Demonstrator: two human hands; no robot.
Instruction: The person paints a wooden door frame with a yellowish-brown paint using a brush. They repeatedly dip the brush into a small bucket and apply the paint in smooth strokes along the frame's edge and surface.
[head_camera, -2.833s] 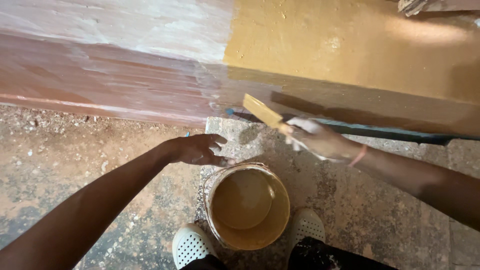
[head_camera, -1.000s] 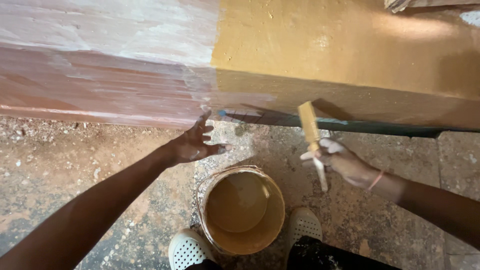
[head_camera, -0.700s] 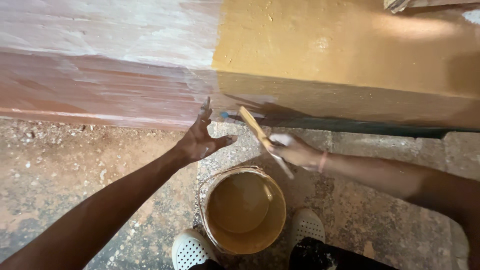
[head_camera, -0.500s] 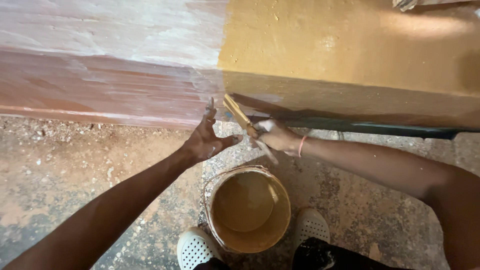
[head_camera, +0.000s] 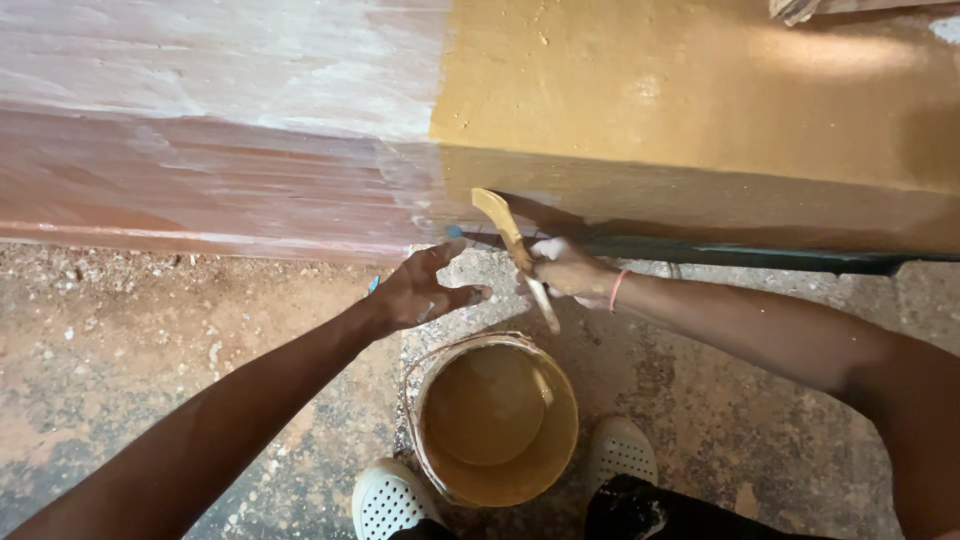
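My right hand (head_camera: 568, 270) grips a paintbrush (head_camera: 510, 238) whose ochre-loaded bristles touch the lower face of a long block (head_camera: 300, 190), at the edge where ochre paint meets the bare reddish surface. My left hand (head_camera: 420, 292) hovers open just left of the brush, fingers spread, close to the block's foot. Below both hands stands a round paint bucket (head_camera: 495, 418) holding ochre paint, set between my two white perforated shoes (head_camera: 388, 500).
The block's right part (head_camera: 700, 110) is painted ochre, the left part is reddish with white smears. A dark strip (head_camera: 760, 258) runs along its base at right. The floor (head_camera: 120, 360) is rough, dusty and speckled concrete.
My right hand swung the brush from upright at the right to the left, onto the block's lower face at the paint edge. My left hand stayed spread beside it.
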